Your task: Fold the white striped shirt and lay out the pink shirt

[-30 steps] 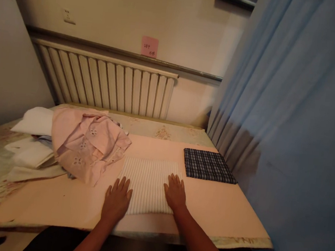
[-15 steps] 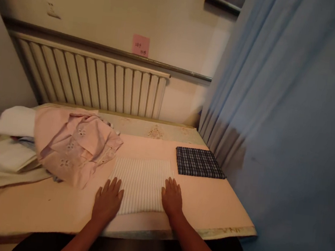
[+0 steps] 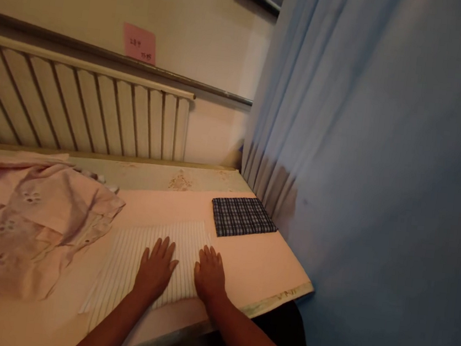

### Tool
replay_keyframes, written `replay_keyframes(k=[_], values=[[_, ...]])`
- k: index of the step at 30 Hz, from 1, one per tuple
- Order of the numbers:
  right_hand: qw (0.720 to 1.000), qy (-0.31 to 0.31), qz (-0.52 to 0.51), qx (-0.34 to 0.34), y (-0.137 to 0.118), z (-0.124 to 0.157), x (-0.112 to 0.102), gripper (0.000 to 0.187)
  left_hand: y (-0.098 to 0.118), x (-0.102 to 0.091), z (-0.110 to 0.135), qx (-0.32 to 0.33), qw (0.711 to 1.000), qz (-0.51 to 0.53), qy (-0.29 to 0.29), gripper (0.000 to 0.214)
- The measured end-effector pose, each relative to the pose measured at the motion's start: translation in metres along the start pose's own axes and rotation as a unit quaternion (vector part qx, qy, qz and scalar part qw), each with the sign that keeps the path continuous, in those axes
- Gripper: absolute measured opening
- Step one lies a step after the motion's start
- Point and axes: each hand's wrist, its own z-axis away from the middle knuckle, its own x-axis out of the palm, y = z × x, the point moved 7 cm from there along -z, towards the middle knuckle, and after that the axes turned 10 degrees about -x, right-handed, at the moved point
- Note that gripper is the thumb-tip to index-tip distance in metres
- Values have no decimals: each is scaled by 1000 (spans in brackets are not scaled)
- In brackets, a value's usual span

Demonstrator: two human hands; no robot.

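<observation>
White cloth with thin dark stripes [image 3: 185, 254] lies flat on the peach-covered tabletop [image 3: 261, 265]. Pale-pink fabric with cutout flowers [image 3: 52, 202] is crumpled at left, apparently unfinished; the striped piece looks mostly smoothed; the folded navy plaid cloth [image 3: 244, 217] seems done. The left hand [image 3: 155, 272] lies on the stripes, the right hand [image 3: 210, 276] at their right edge, each grip spread flat, holding nothing. Blue curtain [image 3: 371, 178] hangs at right; behind are a cream ribbed radiator [image 3: 103, 108] and pink paper note [image 3: 139, 43].
</observation>
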Motion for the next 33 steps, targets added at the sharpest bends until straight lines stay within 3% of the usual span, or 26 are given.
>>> replay_keyframes(k=[6,17,24,33], values=[[1000,8,-4,1,2,-1,3,42,-1,22,-21,-14,1000,19,-7,55],[1000,-3,-6,-1,3,-4,5,42,-18,16,-49,-37,997,12,62,55],[1000,3,-11,2,3,-3,7,42,-21,17,-39,-40,998,13,54,55],[1000,12,-8,2,2,-1,3,41,-38,16,-4,-35,999,-6,38,57]])
